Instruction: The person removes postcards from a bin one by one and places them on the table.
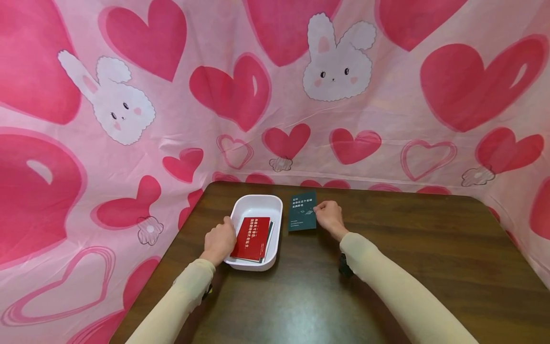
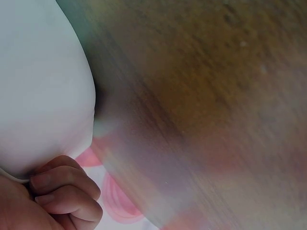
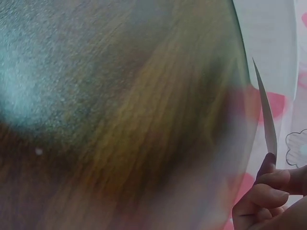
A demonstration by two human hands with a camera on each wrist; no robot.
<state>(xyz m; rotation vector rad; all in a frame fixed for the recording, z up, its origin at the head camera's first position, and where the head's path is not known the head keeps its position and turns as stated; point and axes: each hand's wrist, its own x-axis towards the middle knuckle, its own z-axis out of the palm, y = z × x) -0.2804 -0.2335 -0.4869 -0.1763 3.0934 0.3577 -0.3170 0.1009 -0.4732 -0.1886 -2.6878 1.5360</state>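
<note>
My left hand (image 1: pixel 219 240) grips the left rim of a white plastic tub (image 1: pixel 278 210). In the left wrist view, curled fingers (image 2: pixel 72 189) sit against the tub's wall (image 2: pixel 48 96). Inside the tub a red card (image 1: pixel 252 239) with white writing lies on top of other cards, whose edges peek out at its right. To the right of the tub, my right hand (image 1: pixel 330 217) pinches the right edge of a dark green card (image 1: pixel 302 220) printed with white text and small drawings. Seen edge-on in the right wrist view, the card (image 3: pixel 266 110) is held up between thumb and finger.
Both hands work over a dark brown wooden table (image 1: pixel 408 248). Behind it and along the left hangs a pink cloth (image 1: pixel 292 110) printed with hearts and white rabbits. The table's far edge runs just beyond the tub and the green card.
</note>
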